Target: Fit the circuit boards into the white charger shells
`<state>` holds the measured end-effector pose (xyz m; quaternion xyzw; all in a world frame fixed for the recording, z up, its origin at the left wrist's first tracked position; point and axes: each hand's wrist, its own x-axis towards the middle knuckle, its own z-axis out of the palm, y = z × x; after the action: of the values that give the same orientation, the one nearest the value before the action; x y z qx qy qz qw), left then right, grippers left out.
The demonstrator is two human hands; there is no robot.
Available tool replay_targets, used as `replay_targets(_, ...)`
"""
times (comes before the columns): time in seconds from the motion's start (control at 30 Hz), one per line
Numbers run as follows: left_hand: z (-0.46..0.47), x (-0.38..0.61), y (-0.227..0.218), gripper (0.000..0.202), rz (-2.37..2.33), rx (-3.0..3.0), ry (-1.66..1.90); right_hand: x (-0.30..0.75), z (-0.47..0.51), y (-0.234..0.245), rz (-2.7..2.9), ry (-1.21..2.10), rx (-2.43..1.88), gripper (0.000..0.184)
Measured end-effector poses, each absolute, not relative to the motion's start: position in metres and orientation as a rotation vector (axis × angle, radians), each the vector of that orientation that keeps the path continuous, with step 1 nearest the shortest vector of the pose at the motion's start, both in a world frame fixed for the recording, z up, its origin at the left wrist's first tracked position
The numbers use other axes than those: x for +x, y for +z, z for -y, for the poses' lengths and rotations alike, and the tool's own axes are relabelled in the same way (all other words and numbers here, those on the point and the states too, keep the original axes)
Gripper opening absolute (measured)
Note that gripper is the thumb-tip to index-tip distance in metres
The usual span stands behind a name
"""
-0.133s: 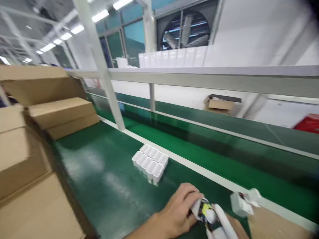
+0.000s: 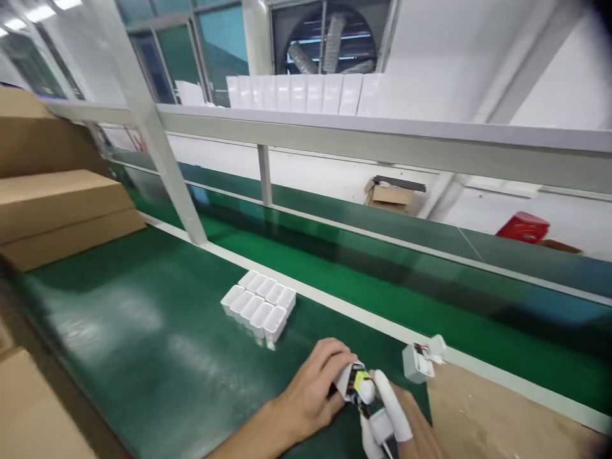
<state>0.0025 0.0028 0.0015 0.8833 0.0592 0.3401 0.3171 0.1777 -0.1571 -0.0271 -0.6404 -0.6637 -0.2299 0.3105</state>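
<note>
My left hand (image 2: 313, 386) is curled round a small white casing with a circuit board (image 2: 356, 382) showing yellow and red parts. My right hand (image 2: 399, 421), with white finger cots on its fingers, pinches the same piece from the right at the bottom edge of the view. Both hands hover just above the green table (image 2: 143, 344). A block of several white plastic housings (image 2: 258, 305) stands on the table ahead and to the left of my hands. One more white charger part (image 2: 423, 360) lies to the right, at the edge of a cardboard sheet (image 2: 497, 421).
Stacked cardboard boxes (image 2: 57, 210) fill the left side. A green conveyor belt (image 2: 382, 280) runs beyond a white strip. A grey shelf rail (image 2: 382, 143) carries a row of white boxes (image 2: 301, 94). A red bin (image 2: 523, 227) and a small carton (image 2: 389, 193) sit behind.
The view has swung right and slightly up, so everything shifted left in the picture. My hands stay together on the small piece.
</note>
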Motion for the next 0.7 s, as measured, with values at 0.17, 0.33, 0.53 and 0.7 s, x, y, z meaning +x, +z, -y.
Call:
replay_targets(0.17,-0.002,0.005,-0.004,0.052,-0.188,2.309,0.852,0.161,0.154,-0.002,1.711,-0.511,-1.771,0.064)
replay_targets(0.33,-0.002,0.007,-0.004,0.055,-0.201,2.333,0.822,0.158,0.153,0.008,1.670,-0.447,-1.793,0.061)
replay_targets(0.53,0.000,0.009,0.001,0.062,-0.204,2.328,0.788,0.166,0.154,0.006,1.682,-0.423,-1.738,0.063)
replay_targets(0.7,0.001,0.010,0.001,0.060,-0.205,2.342,0.757,0.164,0.155,0.004,1.669,-0.454,-1.785,0.063)
